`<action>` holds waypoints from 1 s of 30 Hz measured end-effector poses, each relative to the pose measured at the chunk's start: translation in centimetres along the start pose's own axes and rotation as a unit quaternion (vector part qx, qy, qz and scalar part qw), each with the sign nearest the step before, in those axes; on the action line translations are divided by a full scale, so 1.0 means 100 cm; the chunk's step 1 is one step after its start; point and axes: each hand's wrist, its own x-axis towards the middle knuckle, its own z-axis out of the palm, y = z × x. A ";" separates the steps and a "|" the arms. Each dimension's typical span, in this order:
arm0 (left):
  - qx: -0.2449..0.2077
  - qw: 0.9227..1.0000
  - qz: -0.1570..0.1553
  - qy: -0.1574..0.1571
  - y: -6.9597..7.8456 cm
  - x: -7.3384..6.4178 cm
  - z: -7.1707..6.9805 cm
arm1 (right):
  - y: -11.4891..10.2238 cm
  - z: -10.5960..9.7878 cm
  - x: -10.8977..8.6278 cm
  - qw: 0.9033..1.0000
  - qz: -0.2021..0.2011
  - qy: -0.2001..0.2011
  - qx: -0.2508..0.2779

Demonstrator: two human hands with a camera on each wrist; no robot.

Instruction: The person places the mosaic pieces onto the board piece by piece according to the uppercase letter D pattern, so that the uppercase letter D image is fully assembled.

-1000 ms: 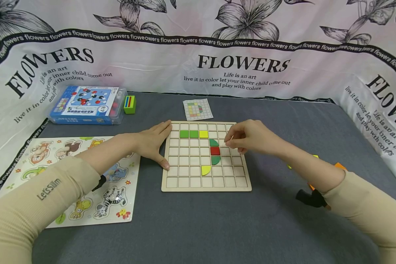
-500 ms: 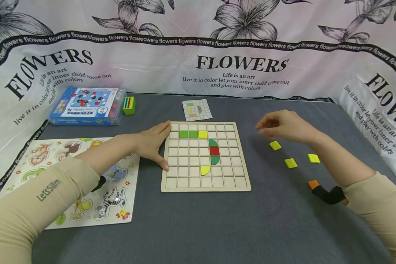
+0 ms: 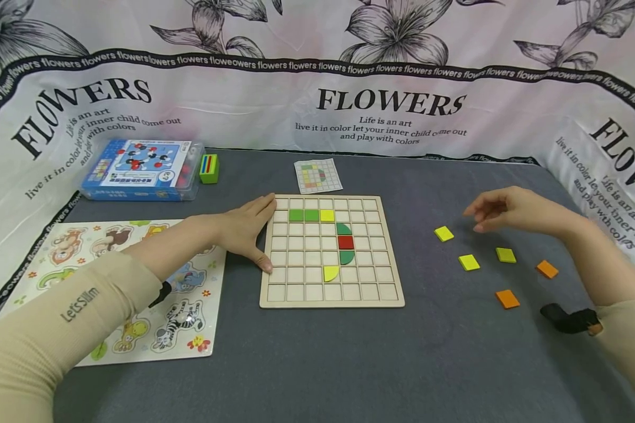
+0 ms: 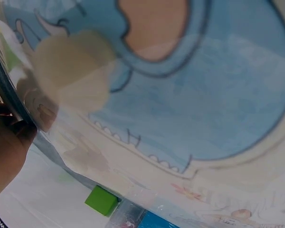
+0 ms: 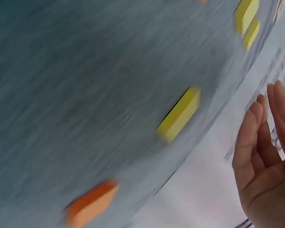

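A wooden grid board [image 3: 307, 292] lies mid-table, holding two green squares, a yellow square, a red square [image 3: 346, 242], two green quarter-round pieces and a yellow one [image 3: 330, 273]. My left hand [image 3: 243, 230] rests against the board's left edge, thumb and fingers spread. Off to the right, my right hand [image 3: 513, 211] hovers above the table with bent, relaxed fingers and nothing in them. Below it lie three yellow square tiles [image 3: 468, 262] and two orange tiles [image 3: 507, 299]. The right wrist view shows a yellow tile [image 5: 179, 115] and an orange tile [image 5: 92, 204], blurred.
A small pattern card [image 3: 318, 175] lies behind the board. An animal picture board [image 3: 190, 317] sits under my left forearm. At the back left are a blue plastic box [image 3: 137, 170] and a small green block [image 3: 209, 168]. A printed flower cloth hangs behind the table.
My right hand has moved from over the board's right side rightward, past the yellow tiles, uncovering the loose tiles. The left hand stays at the board's edge. The pieces on the board look unchanged.
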 end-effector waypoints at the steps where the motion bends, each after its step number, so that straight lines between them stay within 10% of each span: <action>1: 0.000 1.000 0.001 0.000 0.000 0.000 0.000 | 0.007 -0.002 -0.005 1.000 0.003 -0.002 -0.002; 14: 0.001 1.000 0.001 0.001 -0.002 0.002 0.001 | 0.119 -0.005 -0.056 0.993 0.095 -0.058 0.050; 30: -0.002 1.000 0.003 0.005 -0.001 0.001 0.002 | 0.131 0.003 -0.064 0.995 -0.008 -0.065 0.072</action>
